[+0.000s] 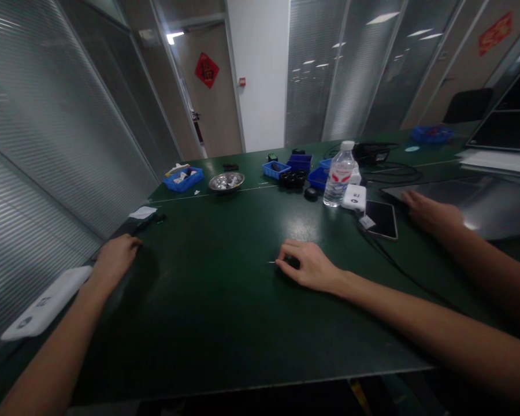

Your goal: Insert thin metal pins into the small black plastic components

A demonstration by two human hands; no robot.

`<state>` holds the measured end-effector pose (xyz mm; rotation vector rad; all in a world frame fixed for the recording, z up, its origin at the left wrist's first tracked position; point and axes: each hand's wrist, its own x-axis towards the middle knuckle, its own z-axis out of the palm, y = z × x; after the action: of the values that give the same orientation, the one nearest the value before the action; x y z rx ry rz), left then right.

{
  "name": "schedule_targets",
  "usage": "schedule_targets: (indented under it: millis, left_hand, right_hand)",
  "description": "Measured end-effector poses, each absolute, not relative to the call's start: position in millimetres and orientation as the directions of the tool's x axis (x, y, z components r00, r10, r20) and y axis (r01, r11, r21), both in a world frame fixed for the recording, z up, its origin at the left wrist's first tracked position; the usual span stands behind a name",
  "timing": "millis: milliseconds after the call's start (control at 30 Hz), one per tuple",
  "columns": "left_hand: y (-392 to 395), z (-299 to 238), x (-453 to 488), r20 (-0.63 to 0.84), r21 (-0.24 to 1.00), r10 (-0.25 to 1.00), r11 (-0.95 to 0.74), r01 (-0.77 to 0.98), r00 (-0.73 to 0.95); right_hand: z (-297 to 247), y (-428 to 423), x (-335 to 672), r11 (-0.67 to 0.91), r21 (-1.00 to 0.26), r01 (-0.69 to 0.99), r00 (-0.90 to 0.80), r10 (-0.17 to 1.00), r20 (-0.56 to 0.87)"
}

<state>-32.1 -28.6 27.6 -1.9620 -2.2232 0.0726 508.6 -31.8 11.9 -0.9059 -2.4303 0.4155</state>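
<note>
My right hand is low over the middle of the green table, thumb and forefinger closed in a pinch. A thin, pale, needle-like piece sticks out to the left from those fingertips; its exact kind is too small to tell. At the table's left edge is my left hand, fingers bent and close together. Whatever lies under that hand is hidden. Just beyond its fingertips is a slim dark object, with a white paper beside it. Near the left wrist lies a white device.
Another person's hand rests on a grey sheet at the right. A water bottle, white box, phone and cable lie between us. A metal bowl and blue trays stand farther back.
</note>
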Motion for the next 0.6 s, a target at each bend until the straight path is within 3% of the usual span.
schedule_targets:
  millis: [200, 600]
  left_hand:
    - [-29.0, 22.3, -55.7, 0.111, -0.01, 0.979, 0.175, 0.985, -0.172]
    - [-33.0, 26.1, -50.2, 0.111, -0.001, 0.968, 0.225, 0.974, -0.224]
  right_hand:
    - [11.9, -31.9, 508.8, 0.723, -0.457, 0.518, -0.643, 0.681, 0.35]
    - [15.4, -34.0, 507.7, 0.73, -0.451, 0.514, -0.648, 0.674, 0.354]
